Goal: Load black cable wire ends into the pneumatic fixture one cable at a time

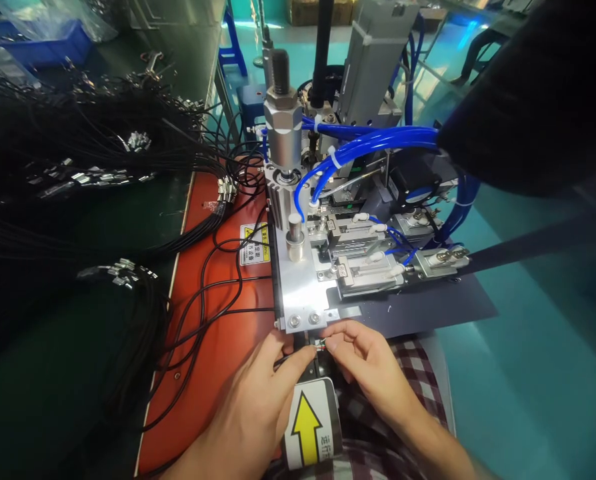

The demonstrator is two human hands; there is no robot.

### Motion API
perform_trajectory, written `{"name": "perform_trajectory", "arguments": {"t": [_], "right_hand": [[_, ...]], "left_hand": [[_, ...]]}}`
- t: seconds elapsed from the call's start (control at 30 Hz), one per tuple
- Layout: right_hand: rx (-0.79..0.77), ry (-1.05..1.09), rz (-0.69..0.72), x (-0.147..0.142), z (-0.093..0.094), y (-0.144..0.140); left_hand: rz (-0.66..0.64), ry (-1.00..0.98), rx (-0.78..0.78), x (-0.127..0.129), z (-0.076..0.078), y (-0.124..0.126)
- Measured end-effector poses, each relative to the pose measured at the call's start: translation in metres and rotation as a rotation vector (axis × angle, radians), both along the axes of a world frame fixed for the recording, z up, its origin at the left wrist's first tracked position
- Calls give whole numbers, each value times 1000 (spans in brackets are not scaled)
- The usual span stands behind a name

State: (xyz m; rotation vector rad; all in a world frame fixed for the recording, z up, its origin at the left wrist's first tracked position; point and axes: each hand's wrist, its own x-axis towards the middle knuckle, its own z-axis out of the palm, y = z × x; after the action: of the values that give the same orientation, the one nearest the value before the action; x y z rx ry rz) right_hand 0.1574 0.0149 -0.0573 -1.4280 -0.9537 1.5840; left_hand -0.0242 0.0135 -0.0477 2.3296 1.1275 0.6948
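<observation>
Your left hand (251, 407) comes in from the near edge, forearm low over the orange mat (218, 360), back of the hand up and knuckles pointing far and slightly right. Its thumb and forefinger are pinched narrow on a thin black cable (285, 362), close behind the cable's end. Your right hand (373, 370) enters from the near right, wrist angled toward the left, fingers curled, with thumb and forefinger closed to a fine pinch on the small connector tip (321, 345) at that cable's end. The two pinches sit just beside each other, nearly touching, directly at the near edge of the machine's metal base plate (303, 293), below its two round screws.

The connector tip lies between your fingertips, centred in the scene, just near of the plate; its detail is too small to read. Under your hands sits a white label with a yellow arrow (308, 427) pointing far, toward the machine.

The machine carries a silver pneumatic cylinder (283, 127) upright on its left side and blue air hoses (368, 143) arcing to the right. A yellow warning sticker (255, 243) sits on the orange mat left of the plate. Bundles of black cables with metal ends (78, 180) cover the counter at far left, with loose loops trailing across the mat. A checked cloth (418, 373) shows beneath your right wrist.
</observation>
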Motion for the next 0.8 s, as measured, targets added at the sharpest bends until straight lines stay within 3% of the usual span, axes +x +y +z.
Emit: {"name": "perform_trajectory", "arguments": {"t": [0.23, 0.47, 0.63, 0.8], "right_hand": [[180, -254, 21, 0, 0, -3], [198, -300, 47, -3, 1, -8], [294, -410, 72, -4, 2, -10], [202, -347, 49, -5, 3, -10]], "left_hand": [[5, 10, -22, 0, -1, 0], [39, -19, -58, -1, -5, -4], [26, -25, -112, 0, -2, -4], [32, -26, -92, 1, -1, -3]]}}
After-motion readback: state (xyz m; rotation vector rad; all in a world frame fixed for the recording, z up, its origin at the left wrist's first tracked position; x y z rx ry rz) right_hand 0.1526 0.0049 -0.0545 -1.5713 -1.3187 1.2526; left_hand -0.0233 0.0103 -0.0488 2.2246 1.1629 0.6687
